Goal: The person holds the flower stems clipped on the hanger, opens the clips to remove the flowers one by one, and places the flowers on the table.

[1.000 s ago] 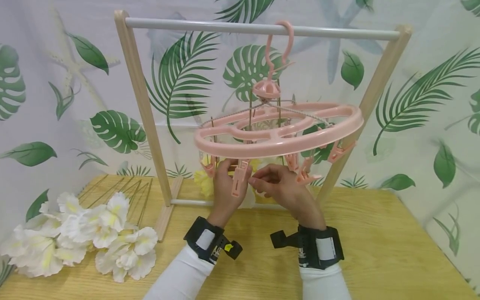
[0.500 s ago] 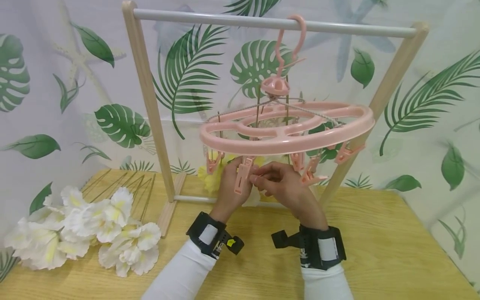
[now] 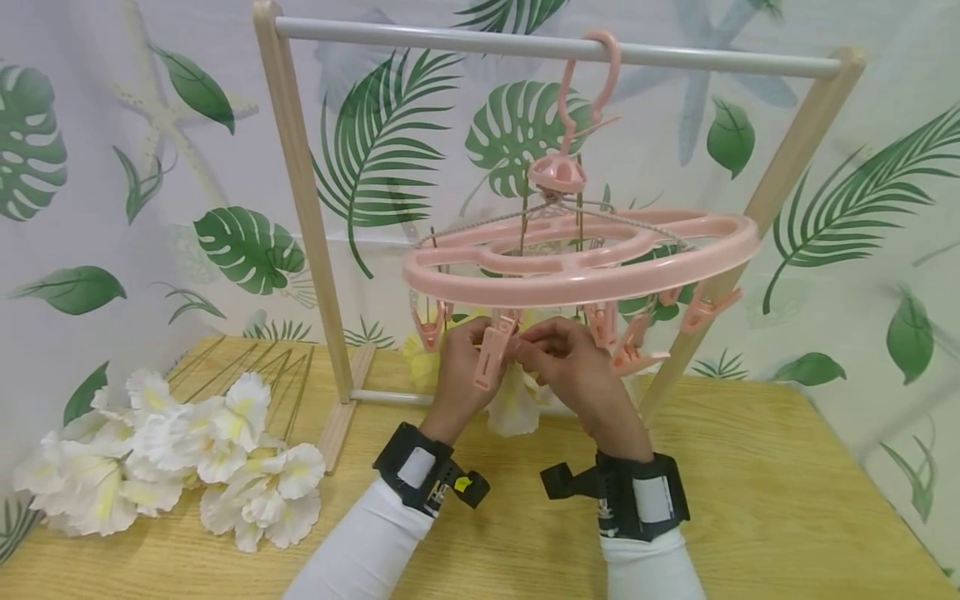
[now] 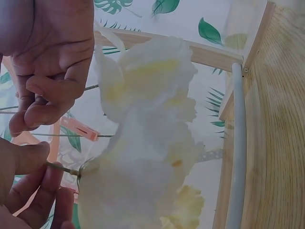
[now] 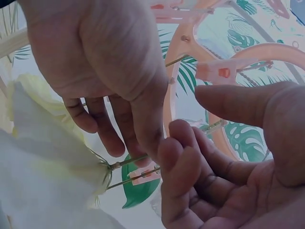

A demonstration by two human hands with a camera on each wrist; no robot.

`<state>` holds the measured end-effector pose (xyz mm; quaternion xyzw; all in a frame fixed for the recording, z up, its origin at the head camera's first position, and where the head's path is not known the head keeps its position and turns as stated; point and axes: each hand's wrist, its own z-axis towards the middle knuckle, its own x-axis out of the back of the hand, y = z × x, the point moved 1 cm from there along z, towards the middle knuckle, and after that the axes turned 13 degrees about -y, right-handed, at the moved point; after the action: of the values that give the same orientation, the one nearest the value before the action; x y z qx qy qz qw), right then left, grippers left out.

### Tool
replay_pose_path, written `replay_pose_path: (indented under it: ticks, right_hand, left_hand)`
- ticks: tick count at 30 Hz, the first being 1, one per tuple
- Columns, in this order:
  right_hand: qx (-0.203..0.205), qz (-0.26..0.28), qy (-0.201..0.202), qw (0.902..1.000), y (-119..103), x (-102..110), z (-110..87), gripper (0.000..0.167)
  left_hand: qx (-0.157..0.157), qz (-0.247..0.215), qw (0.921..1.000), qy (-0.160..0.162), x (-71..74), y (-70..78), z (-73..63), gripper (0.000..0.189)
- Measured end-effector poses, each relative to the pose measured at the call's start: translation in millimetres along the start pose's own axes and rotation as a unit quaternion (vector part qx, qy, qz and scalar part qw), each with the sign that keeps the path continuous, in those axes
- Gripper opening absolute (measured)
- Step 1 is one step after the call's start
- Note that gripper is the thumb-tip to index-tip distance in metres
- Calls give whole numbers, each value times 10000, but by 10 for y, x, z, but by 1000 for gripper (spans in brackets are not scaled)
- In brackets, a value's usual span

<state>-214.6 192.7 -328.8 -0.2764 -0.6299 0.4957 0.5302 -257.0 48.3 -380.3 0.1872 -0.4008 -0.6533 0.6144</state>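
Nearest of the things at work, a pink clip (image 3: 491, 362) dangled in front of the left hand (image 3: 461, 379) and hid part of its fingers. That hand's grip was closed on a thin stem (image 4: 62, 167), thumb against fingers, just above the head of a white flower (image 4: 114, 195), which hung face down under the hanger. The right hand (image 3: 581, 367) was close beside it, fingers bent; whether its grip held anything could not be told. The step looked like settling the stem at a clip. Doing it well seemed to call for a steady left pinch, petals kept out from under the fingers, and stem and clip lined up before letting go. Off to the left on the worktop (image 3: 750, 492) lay a heap of white flowers (image 3: 82, 492), well apart from the hands. Crowding was the likelier trouble: a yellow flower (image 3: 422, 358) hung just behind the left hand, other stems ran close by, and the pink hanger (image 3: 555, 292), tilted with its right side higher, might have swung if tugged. Spare clips (image 3: 705, 312) hung at its right. Its hook (image 3: 611, 71) sat over the rack's bar (image 3: 420, 35), and behind everything was a leaf-print backdrop (image 3: 847, 317)
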Motion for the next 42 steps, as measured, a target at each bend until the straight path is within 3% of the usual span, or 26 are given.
replay_pose_path:
  ticks: [9,19,26,30,36,42]
  right_hand:
    - [-289,-37,646,9975,-15,-1,-7,24]
    - [-30,481,1268,9908,-23,-13,22,35]
    - [134,963,1217,9878,-16,-36,24,36]
    - [173,883,1223,9884,-28,-54,46,37]
    - [377,845,1254,9878,-33,-77,63,39]
    - [629,925,1186,9866,-1,-90,78,40]
  left_hand:
    - [299,30,9994,-143,36,54,14,15]
    - [919,-178,9950,-354,95,101,33,17]
    - [1083,-338,9920,-552,127,97,32,21]
    - [1009,-374,9919,-669,169,87,40,22]
    - [1247,-492,9864,-952,232,97,41,24]
    - [1271,-630,9849,-997,228,83,28,24]
